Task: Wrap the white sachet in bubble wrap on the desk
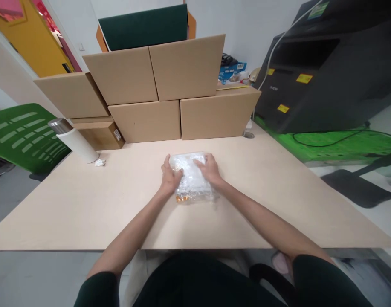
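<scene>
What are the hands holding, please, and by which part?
A plastic-wrapped package: left grip on its left side, right grip on its right, both toward the far end.

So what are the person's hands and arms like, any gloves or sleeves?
The left hand and right hand are gloveless, with no visible wristbands. Short, very dark green sleeves leave the forearms bare; no markings or cables show on them.

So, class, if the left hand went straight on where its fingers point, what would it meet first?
Besides the wrapped package it touches, the left hand would probably first meet the lower middle cardboard box, though depth is unclear.
</scene>
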Demonstrator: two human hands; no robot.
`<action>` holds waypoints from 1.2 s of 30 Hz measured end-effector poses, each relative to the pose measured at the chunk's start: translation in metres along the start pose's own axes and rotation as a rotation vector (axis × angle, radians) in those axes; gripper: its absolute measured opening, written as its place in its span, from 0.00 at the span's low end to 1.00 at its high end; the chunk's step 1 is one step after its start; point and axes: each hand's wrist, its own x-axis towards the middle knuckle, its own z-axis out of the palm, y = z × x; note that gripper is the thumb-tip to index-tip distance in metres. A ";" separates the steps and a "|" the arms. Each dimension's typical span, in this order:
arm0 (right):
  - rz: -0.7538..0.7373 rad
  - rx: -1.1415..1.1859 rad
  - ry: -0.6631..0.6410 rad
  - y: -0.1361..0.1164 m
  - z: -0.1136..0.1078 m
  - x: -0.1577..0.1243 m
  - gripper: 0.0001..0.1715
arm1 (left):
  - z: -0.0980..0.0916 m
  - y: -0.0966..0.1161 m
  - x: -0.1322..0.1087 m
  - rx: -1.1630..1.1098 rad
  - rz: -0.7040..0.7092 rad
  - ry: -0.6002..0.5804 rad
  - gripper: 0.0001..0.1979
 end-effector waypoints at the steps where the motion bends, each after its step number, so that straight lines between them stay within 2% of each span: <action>1: -0.102 -0.112 0.012 0.004 0.000 0.001 0.32 | -0.001 -0.004 0.003 0.170 0.087 0.013 0.37; 3: -0.296 -0.293 -0.066 0.009 -0.004 0.002 0.30 | -0.005 -0.008 0.007 0.451 0.246 -0.033 0.27; 4: -0.367 -0.355 -0.157 0.011 -0.009 0.003 0.29 | -0.009 -0.009 0.010 0.548 0.306 -0.095 0.25; 6: -0.442 -0.428 -0.385 0.014 -0.021 0.005 0.31 | -0.020 -0.008 0.015 0.663 0.371 -0.273 0.26; 8: -0.452 -0.476 -0.589 0.014 -0.035 0.008 0.42 | -0.032 -0.007 0.020 0.716 0.364 -0.465 0.33; 10: -0.425 -0.518 -0.734 0.013 -0.048 0.012 0.57 | -0.042 -0.005 0.024 0.748 0.348 -0.612 0.44; 12: -0.391 -0.546 -0.841 0.012 -0.056 0.015 0.67 | -0.049 -0.003 0.027 0.780 0.341 -0.697 0.55; 14: -0.373 -0.561 -0.899 0.011 -0.060 0.015 0.71 | -0.050 -0.002 0.028 0.819 0.335 -0.740 0.61; 16: -0.370 -0.571 -0.911 0.012 -0.059 0.014 0.71 | -0.048 -0.001 0.027 0.861 0.334 -0.753 0.63; 27: -0.455 -0.534 -0.790 0.026 -0.052 0.002 0.62 | -0.034 0.002 0.018 0.962 0.331 -0.652 0.55; 31: -0.386 -0.498 -0.797 0.021 -0.050 0.005 0.64 | -0.035 0.002 0.019 0.921 0.309 -0.648 0.55; 34: -0.307 -0.349 -0.803 0.018 -0.054 0.003 0.67 | -0.039 0.005 0.010 0.886 0.279 -0.589 0.56; 36: -0.212 -0.175 -0.707 0.020 -0.058 -0.002 0.63 | -0.042 0.009 -0.005 0.832 0.304 -0.534 0.52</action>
